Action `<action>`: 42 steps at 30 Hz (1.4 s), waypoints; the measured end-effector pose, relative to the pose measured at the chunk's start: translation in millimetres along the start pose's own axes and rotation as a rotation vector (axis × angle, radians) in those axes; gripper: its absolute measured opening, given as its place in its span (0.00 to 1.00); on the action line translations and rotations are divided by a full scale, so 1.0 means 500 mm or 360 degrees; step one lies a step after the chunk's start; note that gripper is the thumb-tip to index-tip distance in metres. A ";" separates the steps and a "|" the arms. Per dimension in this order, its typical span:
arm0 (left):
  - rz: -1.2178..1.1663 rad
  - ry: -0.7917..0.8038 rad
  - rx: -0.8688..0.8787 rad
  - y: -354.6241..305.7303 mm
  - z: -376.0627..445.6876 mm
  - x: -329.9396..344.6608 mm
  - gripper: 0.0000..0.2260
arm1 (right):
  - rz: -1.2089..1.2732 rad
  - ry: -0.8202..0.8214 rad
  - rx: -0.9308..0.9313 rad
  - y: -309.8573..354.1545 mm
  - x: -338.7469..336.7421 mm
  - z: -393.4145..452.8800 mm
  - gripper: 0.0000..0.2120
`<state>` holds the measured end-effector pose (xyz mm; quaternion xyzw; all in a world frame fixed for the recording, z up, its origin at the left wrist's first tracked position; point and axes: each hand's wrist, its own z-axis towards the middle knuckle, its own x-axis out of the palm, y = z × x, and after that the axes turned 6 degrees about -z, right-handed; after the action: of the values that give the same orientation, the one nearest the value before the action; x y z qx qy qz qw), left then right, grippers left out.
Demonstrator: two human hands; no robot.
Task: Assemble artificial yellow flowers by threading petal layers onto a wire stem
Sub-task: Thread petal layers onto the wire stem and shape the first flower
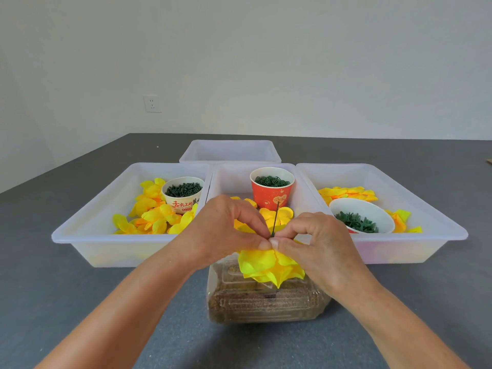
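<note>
From the head camera, a dark grey table (80, 302) ran back to a plain pale wall (266, 62) with one white socket (152, 103). Four clear trays stood on it; the middle tray (226, 179) held a red cup (271, 188). In front, the left hand (226, 230) and right hand (316, 241) both pinched a thin green wire (275, 219) above yellow petals (269, 265), over a clear plastic box (266, 302).
</note>
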<state>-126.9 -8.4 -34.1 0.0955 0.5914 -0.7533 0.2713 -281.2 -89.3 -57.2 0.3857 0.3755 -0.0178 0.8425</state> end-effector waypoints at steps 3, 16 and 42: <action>0.0009 -0.0016 0.0058 0.013 -0.002 0.001 0.05 | -0.0003 -0.0045 -0.0076 -0.009 0.006 0.000 0.11; -0.0016 0.0010 0.0060 0.016 -0.005 0.004 0.04 | 0.0041 -0.0070 -0.0150 -0.013 0.012 -0.015 0.04; -0.0233 -0.0055 0.0005 0.029 0.002 0.027 0.05 | 0.0335 0.0058 0.0106 -0.043 -0.061 0.024 0.08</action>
<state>-130.5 -15.5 -52.1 0.0394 0.5909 -0.7736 0.2254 -302.8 -120.2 -46.3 0.4510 0.3475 0.0654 0.8195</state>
